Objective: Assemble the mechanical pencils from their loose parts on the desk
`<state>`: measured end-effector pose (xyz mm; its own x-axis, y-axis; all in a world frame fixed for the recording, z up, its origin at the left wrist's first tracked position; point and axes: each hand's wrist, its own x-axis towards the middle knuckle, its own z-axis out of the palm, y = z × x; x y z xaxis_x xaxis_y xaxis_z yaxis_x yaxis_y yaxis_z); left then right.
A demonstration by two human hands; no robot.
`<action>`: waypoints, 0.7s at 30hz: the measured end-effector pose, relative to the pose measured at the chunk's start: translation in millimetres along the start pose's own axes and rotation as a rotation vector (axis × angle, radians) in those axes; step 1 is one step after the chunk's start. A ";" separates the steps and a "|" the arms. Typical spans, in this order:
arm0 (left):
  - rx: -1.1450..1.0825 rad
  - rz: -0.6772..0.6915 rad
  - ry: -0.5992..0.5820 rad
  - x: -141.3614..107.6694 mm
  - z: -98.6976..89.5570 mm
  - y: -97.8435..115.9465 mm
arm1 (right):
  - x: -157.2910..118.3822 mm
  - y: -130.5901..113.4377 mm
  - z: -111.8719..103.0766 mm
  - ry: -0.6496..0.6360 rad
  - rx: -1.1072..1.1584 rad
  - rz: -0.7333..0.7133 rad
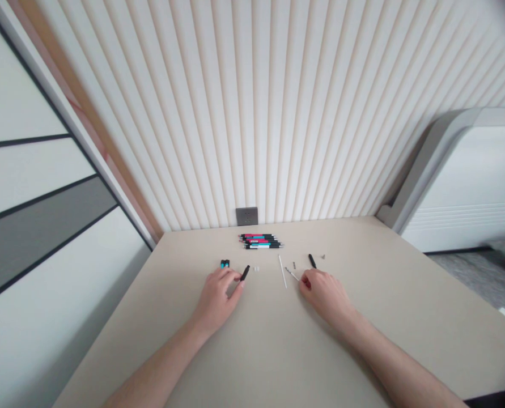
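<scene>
My left hand (219, 292) pinches a short black pen barrel (245, 273) between thumb and fingers, its far end tilted up to the right. My right hand (325, 290) is closed on a thin pen refill (292, 274), whose metallic-looking tip points up and left. Left of that hand lies a white refill tube (282, 271), with a tiny spring-like piece (294, 264) near it. A black pen part (312, 260) rests just beyond my right fingers. Small clear pieces (256, 269) sit beside the barrel, and black and blue pen parts (225, 263) lie beyond my left hand.
Several pens (261, 241) in black, red, teal and white lie in a row at the back of the beige table (256, 351). A tiny metallic piece (323, 256) lies at the right. Behind stand a ribbed wall (252, 113) and a dark socket (247, 216).
</scene>
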<state>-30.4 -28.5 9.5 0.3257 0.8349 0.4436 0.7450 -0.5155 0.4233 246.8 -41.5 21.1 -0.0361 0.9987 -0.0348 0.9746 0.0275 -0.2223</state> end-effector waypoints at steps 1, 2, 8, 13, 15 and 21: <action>-0.001 0.001 0.001 0.2 -0.3 0.3 | 0.4 1.2 -0.6 0.010 -0.003 0.005; -0.002 0.002 0.003 0.4 -0.6 0.6 | 0.8 2.4 -1.4 0.018 -0.007 0.013; -0.010 -0.006 -0.001 0.4 -1.1 1.4 | 2.8 10.9 -9.3 0.034 -0.050 0.071; -0.012 -0.004 -0.002 0.1 0.3 -0.6 | 2.9 15.5 -14.1 0.029 -0.057 0.109; -0.008 -0.001 -0.004 0.2 0.2 -0.5 | 2.6 15.9 -14.6 0.021 -0.057 0.108; 0.004 0.011 0.004 0.2 -0.1 0.6 | 2.3 15.9 -13.3 0.006 -0.041 0.096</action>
<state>-29.9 -28.6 9.9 0.3312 0.8287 0.4512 0.7438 -0.5236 0.4155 265.1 -38.2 30.4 0.0591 0.9971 -0.0485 0.9817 -0.0669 -0.1781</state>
